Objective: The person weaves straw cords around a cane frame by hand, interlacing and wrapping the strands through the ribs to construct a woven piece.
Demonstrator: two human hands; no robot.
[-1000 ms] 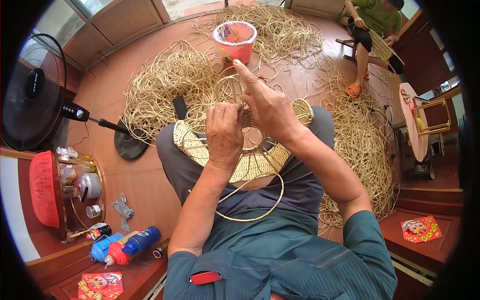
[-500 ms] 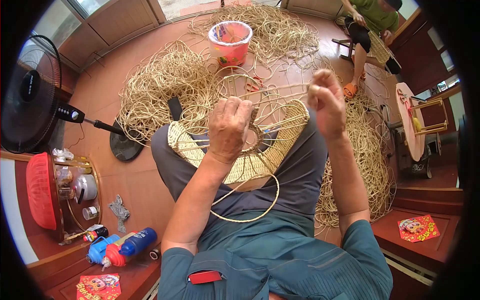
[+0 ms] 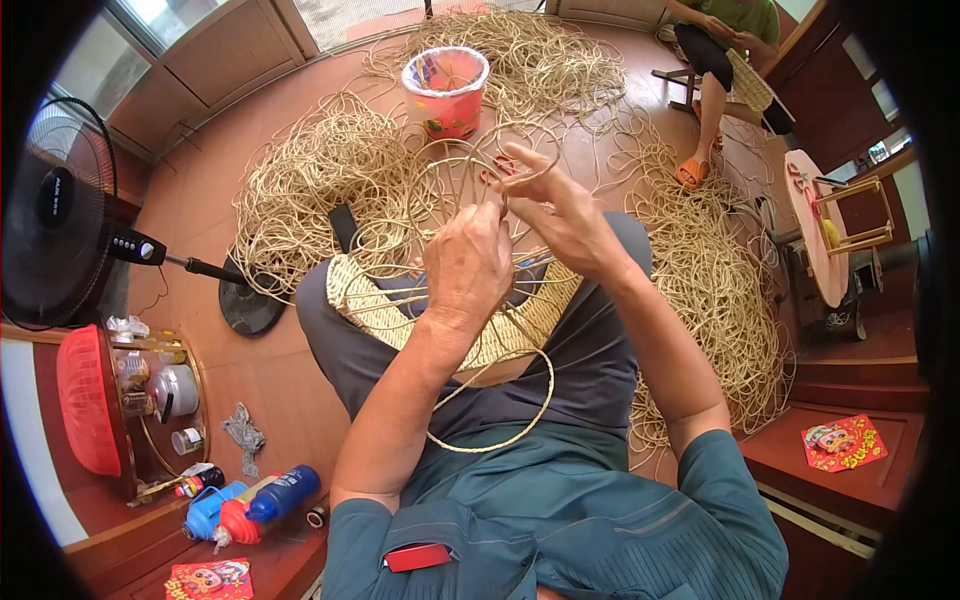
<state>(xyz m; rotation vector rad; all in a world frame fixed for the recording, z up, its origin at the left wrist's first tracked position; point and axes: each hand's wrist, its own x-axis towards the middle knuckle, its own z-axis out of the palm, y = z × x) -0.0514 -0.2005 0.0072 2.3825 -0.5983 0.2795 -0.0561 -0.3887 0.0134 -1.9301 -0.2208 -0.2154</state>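
Observation:
A curved woven straw piece (image 3: 362, 298) lies across my lap, with several loose strands crossing its middle. My left hand (image 3: 466, 262) is closed over the strands above its centre, the fingers wrapped round a straw cord. Just to the right, my right hand (image 3: 562, 212) reaches in against the left fingertips, its thumb and fingers on the straw cord (image 3: 549, 135), which arcs up in loops over both hands. The exact grip point is partly hidden. A long cord end (image 3: 551, 395) hangs in a loop over my shirt and lap.
Heaps of straw cord (image 3: 325, 190) cover the floor left, ahead and right. A pink bucket (image 3: 445, 110) and red-handled scissors (image 3: 497, 170) are in front. A standing fan (image 3: 60, 200) is at left, bottles (image 3: 282, 492) lower left. Another person (image 3: 715, 70) sits upper right.
My right hand has moved left and down from the outstretched cord to meet my left hand. The cord, stretched before, now bends in loops above them.

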